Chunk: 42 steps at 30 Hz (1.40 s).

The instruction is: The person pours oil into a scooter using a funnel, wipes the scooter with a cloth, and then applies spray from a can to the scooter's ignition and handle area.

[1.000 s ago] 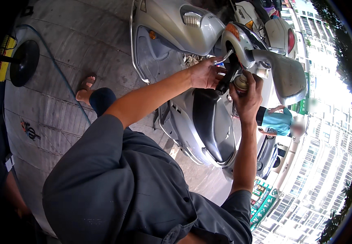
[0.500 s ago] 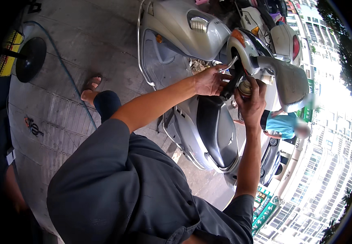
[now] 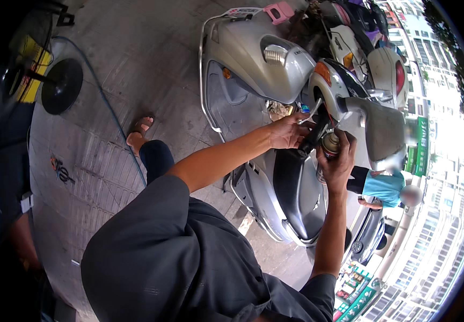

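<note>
A silver scooter [image 3: 291, 72] with a black seat [image 3: 296, 188] stands before me, tipped sideways in the picture. My left hand [image 3: 287, 133] has its fingers bent around the silver brake lever [image 3: 311, 114], right beside the black handlebar grip [image 3: 308, 145]. On the other side of that grip, my right hand [image 3: 340, 160] is wrapped round a spray can [image 3: 330, 144], its top close to the lever's pivot. A thin red line shows near the can's top; whether it is a straw or a wire, I cannot tell. The grip partly hides my left fingertips.
A grey mirror [image 3: 379, 129] juts out from the handlebar. Beyond it are a person in a turquoise shirt [image 3: 385, 185] and a parked car [image 3: 365, 236]. More scooters [image 3: 387, 72] and a pink stool [image 3: 279, 12] stand close by. A hose [image 3: 100, 88] crosses the paving near a round black base [image 3: 61, 86].
The whole view has shifted, so the scooter and both hands sit lower and farther right. My left hand stays at the lever, and the spray can remains in my right hand beside the grip.
</note>
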Tool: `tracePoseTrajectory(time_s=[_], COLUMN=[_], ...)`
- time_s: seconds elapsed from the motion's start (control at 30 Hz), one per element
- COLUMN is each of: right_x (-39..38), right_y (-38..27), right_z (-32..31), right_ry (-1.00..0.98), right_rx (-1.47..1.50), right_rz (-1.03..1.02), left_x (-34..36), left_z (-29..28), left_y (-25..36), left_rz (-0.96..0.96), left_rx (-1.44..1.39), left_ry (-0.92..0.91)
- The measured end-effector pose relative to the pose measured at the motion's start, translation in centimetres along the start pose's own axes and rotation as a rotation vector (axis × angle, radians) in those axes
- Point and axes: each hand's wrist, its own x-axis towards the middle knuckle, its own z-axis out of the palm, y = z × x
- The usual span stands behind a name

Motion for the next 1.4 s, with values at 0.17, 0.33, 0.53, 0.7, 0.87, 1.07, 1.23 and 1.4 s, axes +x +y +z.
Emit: tracePoseTrajectory(time_s=[0.17,0.33,0.53,0.7,0.87,1.07,1.23,1.4], right_x=[-2.7,-10.3,-19.1,-27.1,-34.8,-38.7,-38.4,-31.5], right_y=[0.1,-0.4,-2.0,-2.1,-1.5,0.0,-1.2,-7.4], right_z=[-1.6,-1.4,-1.8,-3.2,-3.7,-4.9,-4.2,1.5], right_ry=[0.088,0.225,0.385,0.471,0.534,0.627,0.503,0.280], right_rx=[0.070,0.207,0.195,0.132,0.085,0.010,0.074,0.372], right_rz=[0.054,0.219,0.488,0.732,0.964,0.989,0.977,0.855], left_x=[-1.1,-1.6,-3.2,-3.3,-3.6,-0.5,3.7,4.5], left_z=[1.1,1.8,-3.0,5.4,7.2,-3.5,-6.6,-5.3], left_y=[1.2,2.7,-0.4,-1.4,-2.0,-10.8,-15.7,-13.1], left_rz=[0.035,-0.076,0.002,-0.120,-0.351,-0.528,-0.471,-0.784], left_rx=[0.001,0.000,0.033,0.180,0.665,0.896,1.052,0.961], left_ry=[-0.106,-0.045,0.158,0.143,0.384,0.643,0.609,0.495])
